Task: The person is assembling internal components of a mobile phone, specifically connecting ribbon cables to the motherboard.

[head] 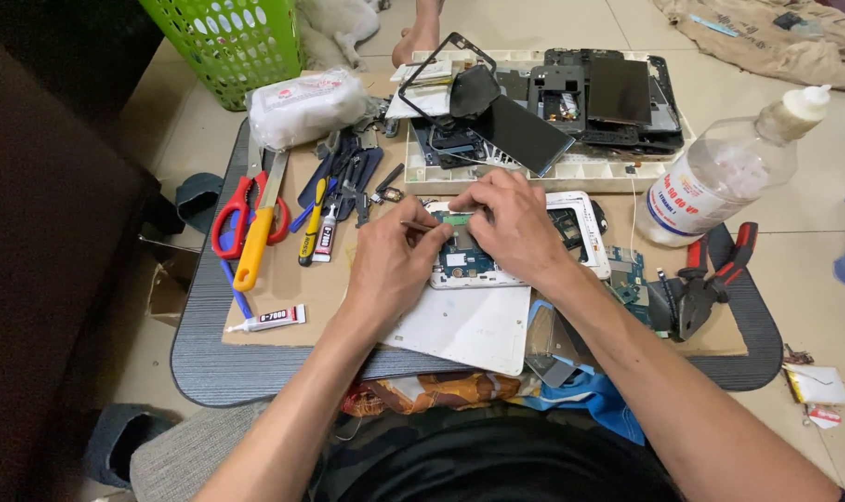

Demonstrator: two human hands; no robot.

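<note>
Both hands sit over an opened white phone chassis with its blue-green circuit board exposed (469, 260), which lies at the middle of the brown cardboard work sheet (292, 279) on the small grey table (218, 372). Left hand (390, 270) is curled closed around thin metal tweezers (418, 225), tip aimed right at the top edge of the board. Right hand (511, 223) lies flat across the chassis, fingers bent down and pinched on a small part at the board's upper edge; can't tell what the part is.

White flat back cover (469, 325) lies just below the chassis, overlapping the table's near edge. Left of the hands: red-handled scissors (241, 218), yellow-handled knife (260, 232), two small glue tubes (316, 237), a third white glue tube (266, 321) nearer the table's front edge. Bag of white cotton (303, 104) at top left. White tray of dismantled black phone parts and screens (571, 107) behind the chassis. Clear plastic bottle with white nozzle (729, 172) lies tilted on the right, red-handled pliers (706, 284) below it. Green plastic basket (227, 42) on the floor beyond the table
</note>
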